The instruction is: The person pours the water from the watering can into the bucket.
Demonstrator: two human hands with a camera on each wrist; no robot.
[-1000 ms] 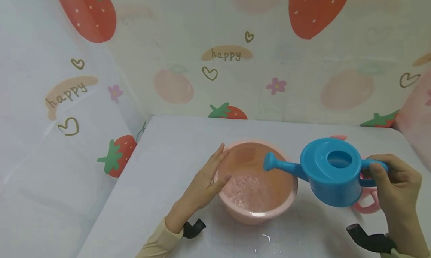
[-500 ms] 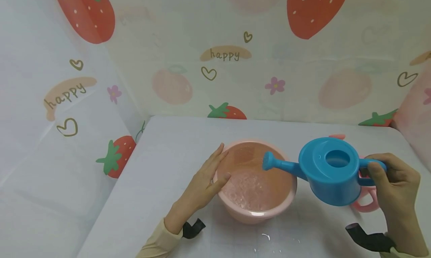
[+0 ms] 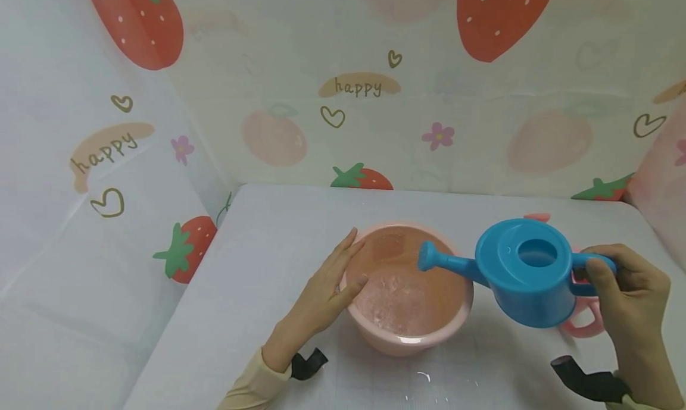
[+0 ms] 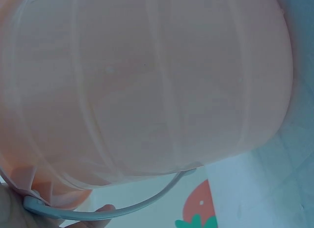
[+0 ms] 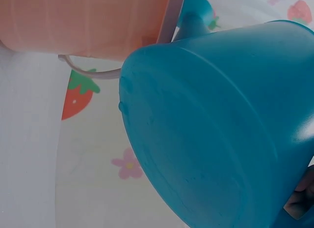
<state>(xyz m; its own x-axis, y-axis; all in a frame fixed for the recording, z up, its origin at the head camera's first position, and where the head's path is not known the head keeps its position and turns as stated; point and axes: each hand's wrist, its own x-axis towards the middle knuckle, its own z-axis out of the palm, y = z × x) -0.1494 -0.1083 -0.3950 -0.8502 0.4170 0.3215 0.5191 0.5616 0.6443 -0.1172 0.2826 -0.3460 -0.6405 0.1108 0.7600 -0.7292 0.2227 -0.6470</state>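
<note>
A pink bucket [image 3: 375,334] stands on the table with rippling water [image 3: 399,303] in its bottom. On its left rim rests my left hand [image 3: 327,291], fingers straight and thumb over the edge. My right hand [image 3: 635,291] grips the handle of a blue watering can [image 3: 527,279], which it holds up to the right of the bucket. The can's spout reaches over the bucket's right rim, with the sprinkler head [image 3: 427,256] above the inside. In the right wrist view, the underside of the can [image 5: 181,139] is seen, and the bucket's wall [image 5: 98,21] lies beyond it.
Partly hidden behind the watering can is a pink thing with a loop handle [image 3: 584,326]. Water drops [image 3: 423,376] lie on the white table [image 3: 257,231] in front of the bucket. A grey bail handle [image 4: 142,204] hangs at the bucket's side. Strawberry-print sheets enclose the table.
The ripples on the water in the bucket have shifted. Both hands and the watering can keep nearly the same places.
</note>
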